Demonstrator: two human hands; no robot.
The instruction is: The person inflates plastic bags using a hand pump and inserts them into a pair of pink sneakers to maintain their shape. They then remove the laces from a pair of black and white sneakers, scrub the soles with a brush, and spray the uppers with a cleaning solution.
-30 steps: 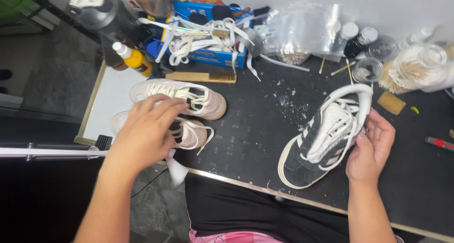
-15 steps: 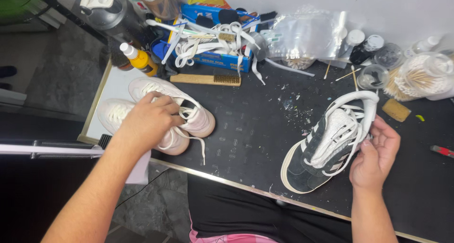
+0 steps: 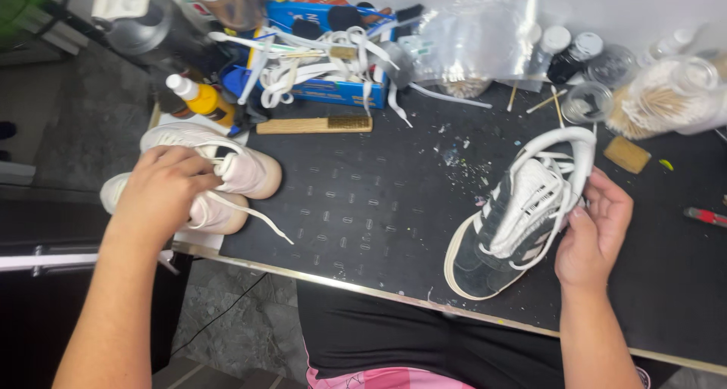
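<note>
2 hands: left hand (image 3: 163, 196) grips white sneakers (image 3: 227, 178), right hand (image 3: 594, 230) dark shoe (image 3: 515, 219)

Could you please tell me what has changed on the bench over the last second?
The left hand has dragged the pair of white shoes leftward to the mat's edge, still resting on top of them. The right hand keeps holding the dark sneaker tilted on its side, in much the same spot. The brush and box of laces lie unmoved.

My left hand (image 3: 163, 196) sits at frame left, palm down, fingers curled in a grasp, forearm running to lower left; my right hand (image 3: 594, 230) at right, fingers cupped, forearm dropping to bottom edge.
</note>
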